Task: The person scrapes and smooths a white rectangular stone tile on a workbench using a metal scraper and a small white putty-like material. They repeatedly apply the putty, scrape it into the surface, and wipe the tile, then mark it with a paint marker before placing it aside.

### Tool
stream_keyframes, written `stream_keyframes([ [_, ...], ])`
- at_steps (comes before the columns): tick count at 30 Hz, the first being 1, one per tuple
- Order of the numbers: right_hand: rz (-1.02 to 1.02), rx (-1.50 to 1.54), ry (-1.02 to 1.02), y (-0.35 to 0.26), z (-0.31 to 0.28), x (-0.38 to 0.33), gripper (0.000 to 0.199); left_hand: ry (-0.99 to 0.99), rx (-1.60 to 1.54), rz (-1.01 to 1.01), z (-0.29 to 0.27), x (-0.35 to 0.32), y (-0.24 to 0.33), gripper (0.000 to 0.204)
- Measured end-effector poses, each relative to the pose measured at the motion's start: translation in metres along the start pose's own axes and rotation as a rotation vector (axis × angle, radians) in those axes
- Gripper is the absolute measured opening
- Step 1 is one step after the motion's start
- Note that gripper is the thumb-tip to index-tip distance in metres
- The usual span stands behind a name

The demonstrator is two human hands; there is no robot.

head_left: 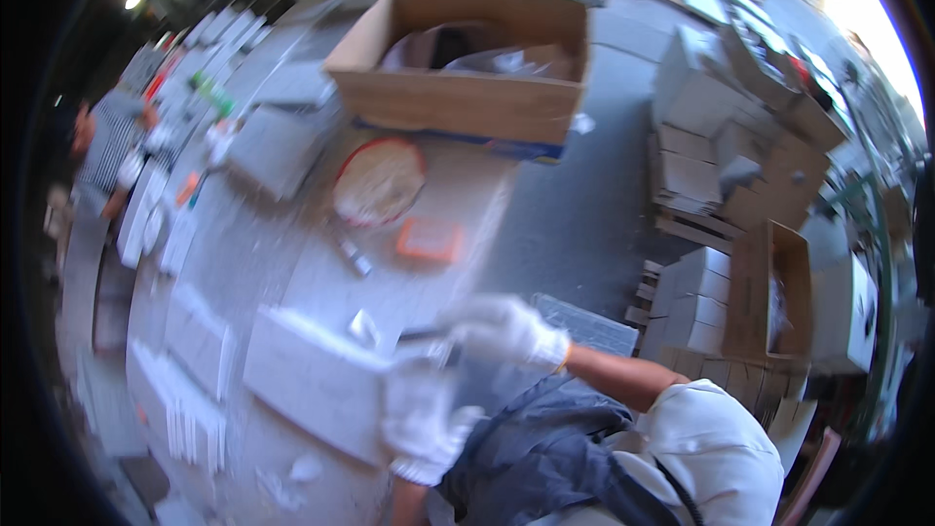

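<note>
My right hand (511, 333), in a white glove, is closed around a thin dark tool (424, 334) that points left; blur hides its exact kind. Below it, my left hand (426, 421), also gloved in white, is at the right end of a pale rectangular slab (314, 370). Its thumb stands out to the side, but its fingers are smeared, so I cannot tell whether it grips the slab. A small crumpled white scrap (364, 328) is at the slab's far edge, left of the tool's tip.
Farther up the table are a red-rimmed round tub (380, 182) of pale material, an orange box (430, 241) and a small stick-like tool (353, 255). Behind stands a large cardboard box (458, 102). Pale blocks (180, 409) lie left; stacked cartons (696, 307) stand right. Another person (112, 146) works far left.
</note>
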State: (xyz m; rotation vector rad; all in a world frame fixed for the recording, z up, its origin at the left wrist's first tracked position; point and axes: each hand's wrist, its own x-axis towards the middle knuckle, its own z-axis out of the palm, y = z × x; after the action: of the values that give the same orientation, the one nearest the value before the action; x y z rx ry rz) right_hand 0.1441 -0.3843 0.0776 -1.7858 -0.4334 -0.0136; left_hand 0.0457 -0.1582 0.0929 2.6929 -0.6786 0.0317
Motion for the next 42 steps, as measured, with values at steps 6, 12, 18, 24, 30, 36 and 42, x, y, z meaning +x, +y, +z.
stream_keyframes([
  [6, 0.269, 0.343, 0.159, -0.001, -0.053, 0.053, 0.031, 0.251, -0.452, 0.047, -0.001, -0.003, 0.039, 0.027],
  [12, -0.029, -0.231, 0.272, 0.014, -0.067, 0.148, 0.025, 0.590, -0.117, -0.378, -0.021, -0.048, 0.017, 0.027],
  [18, -0.014, -0.767, 0.178, 0.048, -0.065, 0.199, 0.027, 0.517, 0.051, -0.397, -0.009, -0.064, 0.018, 0.028],
  [24, -0.056, -0.895, 0.025, 0.061, -0.054, 0.207, 0.025, 0.533, 0.108, -0.452, -0.006, -0.059, 0.026, 0.025],
  [30, -0.149, -0.847, 0.409, 0.026, -0.061, 0.176, 0.032, 0.691, 0.157, -0.535, -0.012, -0.069, 0.009, 0.027],
  [36, -0.486, -0.491, -0.012, -0.007, 0.024, 0.073, 0.040, 0.675, 0.172, -0.929, -0.016, -0.084, -0.013, 0.040],
  [42, -0.246, -0.358, -0.360, -0.014, 0.103, 0.040, 0.052, 0.605, -0.142, -1.122, -0.015, -0.102, -0.034, 0.060],
])
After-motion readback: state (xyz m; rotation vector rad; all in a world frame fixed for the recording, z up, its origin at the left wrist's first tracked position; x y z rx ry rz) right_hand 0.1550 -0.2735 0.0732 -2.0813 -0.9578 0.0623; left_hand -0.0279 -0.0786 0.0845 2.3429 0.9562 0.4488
